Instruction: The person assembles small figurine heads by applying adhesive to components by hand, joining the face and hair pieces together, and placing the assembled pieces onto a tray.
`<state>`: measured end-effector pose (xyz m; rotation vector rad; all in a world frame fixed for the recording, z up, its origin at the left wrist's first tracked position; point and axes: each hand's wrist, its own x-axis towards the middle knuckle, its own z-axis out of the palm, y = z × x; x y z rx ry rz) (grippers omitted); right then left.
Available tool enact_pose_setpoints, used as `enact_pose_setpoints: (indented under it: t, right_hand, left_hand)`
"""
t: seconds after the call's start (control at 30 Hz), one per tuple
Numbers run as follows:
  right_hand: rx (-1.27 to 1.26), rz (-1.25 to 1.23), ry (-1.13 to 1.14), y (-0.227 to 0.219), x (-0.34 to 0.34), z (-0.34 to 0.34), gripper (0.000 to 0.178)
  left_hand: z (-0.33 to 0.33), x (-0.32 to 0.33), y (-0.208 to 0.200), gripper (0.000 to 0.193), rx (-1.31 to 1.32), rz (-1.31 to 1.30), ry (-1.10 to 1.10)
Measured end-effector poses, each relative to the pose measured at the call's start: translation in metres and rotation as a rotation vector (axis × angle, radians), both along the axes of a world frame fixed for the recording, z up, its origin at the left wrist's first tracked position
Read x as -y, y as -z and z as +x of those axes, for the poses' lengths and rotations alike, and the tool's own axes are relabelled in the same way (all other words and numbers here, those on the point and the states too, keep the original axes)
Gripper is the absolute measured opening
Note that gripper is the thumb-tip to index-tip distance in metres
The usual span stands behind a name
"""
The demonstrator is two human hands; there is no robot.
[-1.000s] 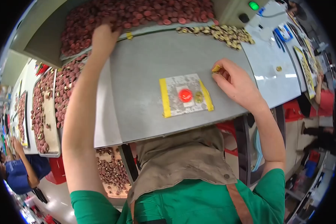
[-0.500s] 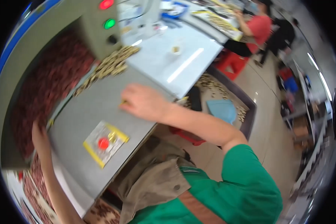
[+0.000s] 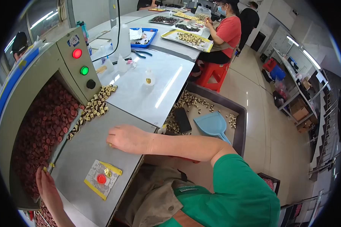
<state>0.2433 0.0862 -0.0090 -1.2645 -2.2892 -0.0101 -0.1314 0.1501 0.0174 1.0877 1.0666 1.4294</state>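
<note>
My left hand (image 3: 49,189) reaches the near edge of the machine's opening, beside a mass of small dark-red discs (image 3: 55,123). Its fingers are pressed together, with a bit of yellow at their tips that I cannot make out. Over the grey worktop (image 3: 77,159) my right hand (image 3: 129,139) is closed, knuckles up. A speck of yellow shows at its fingertips; what it grips is hidden. Between me and that hand lies a grey pad with yellow taped edges (image 3: 111,169), bearing a red round cap (image 3: 101,178) and a small gold piece (image 3: 108,173).
Small gold-and-dark pieces (image 3: 94,108) are heaped along the worktop's far edge. The machine panel (image 3: 77,62) has red and green lights. At right, a grey bin (image 3: 239,125) holds loose pieces, a blue dustpan (image 3: 210,123) and a black block (image 3: 182,120). A person in red (image 3: 229,32) sits beyond.
My view has shifted and steadied, so more of the far tables shows. My right hand stays closed over the worktop; my left hand stays at the opening's edge.
</note>
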Motion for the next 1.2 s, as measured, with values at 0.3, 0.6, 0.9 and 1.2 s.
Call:
enact_pose_setpoints:
  t: [0.3,0.6,0.9,1.2]
  right_hand:
    - [-0.023,-0.045,-0.031,0.004,-0.005,-0.004,0.009]
    - [-0.293,-0.333,-0.198,-0.042,0.043,-0.043,0.012]
    - [-0.126,-0.267,-0.318,-0.009,0.054,-0.084,0.017]
    - [-0.140,-0.144,-0.419,-0.013,0.021,-0.086,0.006]
  left_hand:
    - [0.097,0.126,0.015,0.041,0.514,-0.296,0.195]
    - [0.110,0.150,0.041,0.035,0.692,-0.233,0.221]
    - [0.103,0.162,0.046,0.035,0.754,-0.254,0.236]
    - [0.093,0.137,0.051,0.033,0.739,-0.154,0.190]
